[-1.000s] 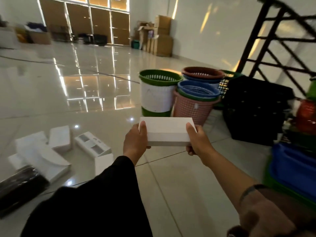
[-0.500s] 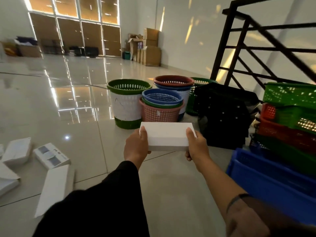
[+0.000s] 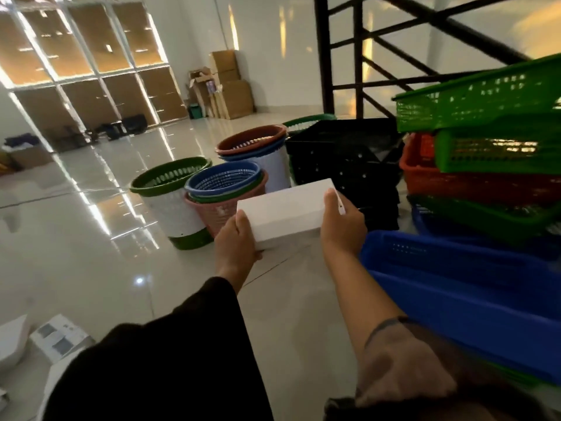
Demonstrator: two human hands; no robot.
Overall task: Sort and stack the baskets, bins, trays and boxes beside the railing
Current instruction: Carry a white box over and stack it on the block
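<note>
Gripping a plain white box (smooth, unmarked, tilted), left hand and right hand clasping its ends.

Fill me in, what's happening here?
A person holds a closed white box in the air, the left hand gripping one end and the right hand the other. Ahead stand round laundry baskets and a black crate on the floor. To the right, coloured trays are stacked by the railing, with a blue bin nearest.
</note>
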